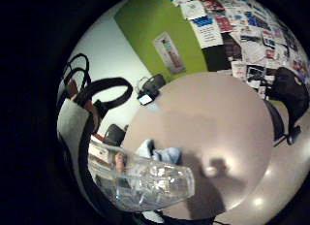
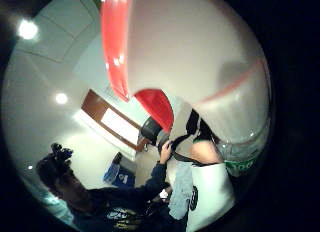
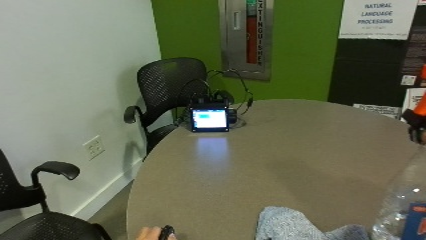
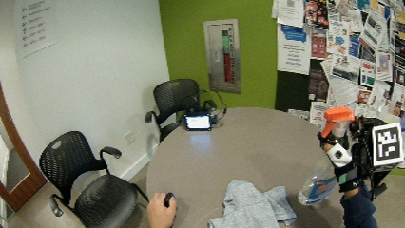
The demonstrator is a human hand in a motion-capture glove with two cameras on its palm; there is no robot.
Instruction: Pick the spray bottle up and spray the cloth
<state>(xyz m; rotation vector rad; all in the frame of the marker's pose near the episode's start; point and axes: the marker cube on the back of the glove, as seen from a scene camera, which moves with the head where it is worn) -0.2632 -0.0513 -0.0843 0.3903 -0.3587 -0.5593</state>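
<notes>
Round table (image 4: 253,142): a small lit screen (image 4: 197,122) stands at its far edge, black chairs (image 4: 89,185) beyond. A grey cloth (image 4: 253,206) lies crumpled at the near edge, beside a bare left hand (image 4: 161,211). The gloved right hand (image 4: 345,164), fingers curled, grips a clear spray bottle (image 4: 329,152) with orange trigger head, raised above the right edge. A wall sign (image 3: 376,17) apparently reads "NATURAL LANGUAGE PROCESSING".

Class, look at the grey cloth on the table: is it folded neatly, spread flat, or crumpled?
Crumpled. The cloth lies bunched in uneven folds and ridges at the near edge of the table, neither flat nor squared.
</notes>
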